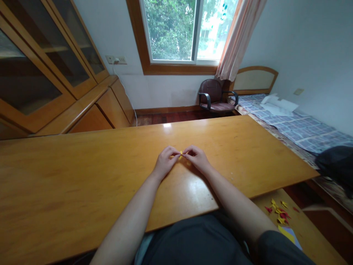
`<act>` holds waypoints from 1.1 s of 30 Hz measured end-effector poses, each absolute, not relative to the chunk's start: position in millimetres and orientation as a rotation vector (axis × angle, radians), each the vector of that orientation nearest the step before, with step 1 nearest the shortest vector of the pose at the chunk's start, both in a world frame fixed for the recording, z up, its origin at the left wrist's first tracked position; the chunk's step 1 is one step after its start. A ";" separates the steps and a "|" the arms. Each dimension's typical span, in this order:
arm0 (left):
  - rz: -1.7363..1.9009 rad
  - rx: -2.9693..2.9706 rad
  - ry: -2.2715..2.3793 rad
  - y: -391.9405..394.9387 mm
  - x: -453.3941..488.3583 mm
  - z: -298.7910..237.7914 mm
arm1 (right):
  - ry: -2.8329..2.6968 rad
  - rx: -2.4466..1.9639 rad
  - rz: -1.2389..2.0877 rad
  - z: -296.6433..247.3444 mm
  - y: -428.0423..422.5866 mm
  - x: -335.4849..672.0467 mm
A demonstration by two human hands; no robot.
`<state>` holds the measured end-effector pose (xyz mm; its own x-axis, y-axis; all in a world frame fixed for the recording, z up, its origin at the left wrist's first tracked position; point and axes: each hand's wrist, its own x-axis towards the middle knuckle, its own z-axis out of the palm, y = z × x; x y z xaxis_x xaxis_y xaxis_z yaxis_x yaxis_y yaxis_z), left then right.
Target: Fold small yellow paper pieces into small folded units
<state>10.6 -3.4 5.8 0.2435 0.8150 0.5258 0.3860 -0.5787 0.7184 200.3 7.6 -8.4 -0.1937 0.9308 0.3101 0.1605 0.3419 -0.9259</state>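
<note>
Both hands meet at the middle of a long wooden table (pixel 82 184). My left hand (pixel 165 162) and my right hand (pixel 197 158) are curled, fingertips pinched together on a small yellow piece of folded paper (pixel 181 154) held just above the tabletop. Most of the paper is hidden by the fingers.
A lower wooden surface (pixel 309 228) at the right front carries several small red and yellow folded paper pieces (pixel 278 213) and coloured paper sheets (pixel 289 233). A bed (pixel 298 125) runs along the right wall, a dark red chair (pixel 216 97) stands under the window, and wooden cabinets (pixel 55 81) line the left.
</note>
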 end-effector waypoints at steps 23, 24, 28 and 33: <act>1.240 2.087 1.092 0.5 11.1 0.6 | -1.592 -0.930 0.878 -7.5 6.9 198.6; 1.235 2.084 1.092 0.4 11.3 0.5 | -1.580 -0.926 0.892 -7.8 7.3 198.8; 1.240 2.067 1.118 0.6 11.6 -0.2 | -1.529 -0.873 1.019 -11.2 9.0 198.3; 1.257 2.084 1.135 0.2 11.4 0.7 | -1.513 -0.827 1.088 -17.1 11.2 196.5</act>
